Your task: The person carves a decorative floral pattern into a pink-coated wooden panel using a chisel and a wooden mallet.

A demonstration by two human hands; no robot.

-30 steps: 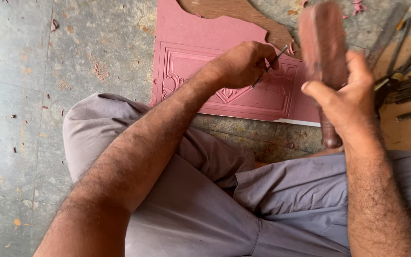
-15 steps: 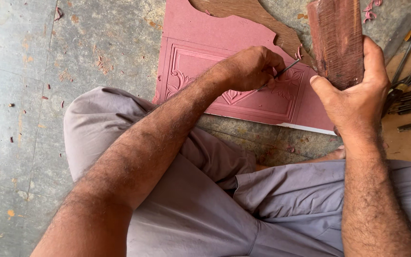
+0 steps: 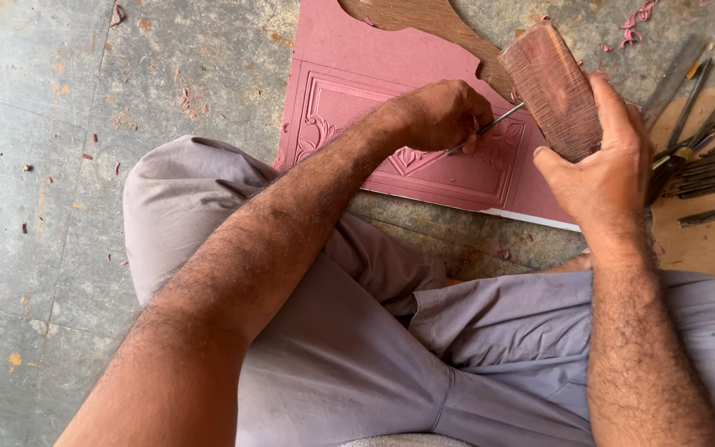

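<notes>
Left hand (image 3: 444, 116) pinches a thin chisel (image 3: 490, 128) slanting up-right over the pink panel (image 3: 357, 91), while the right hand (image 3: 610, 170) grips a wooden mallet block (image 3: 552, 87).

Your left hand (image 3: 444, 114) grips a thin metal chisel (image 3: 490, 129), tilted, with its tip on the carved reddish panel (image 3: 349, 95) lying flat on the floor. Your right hand (image 3: 606, 170) holds a brown wooden mallet block (image 3: 552, 91) upright, just beside the chisel's upper end.
</notes>
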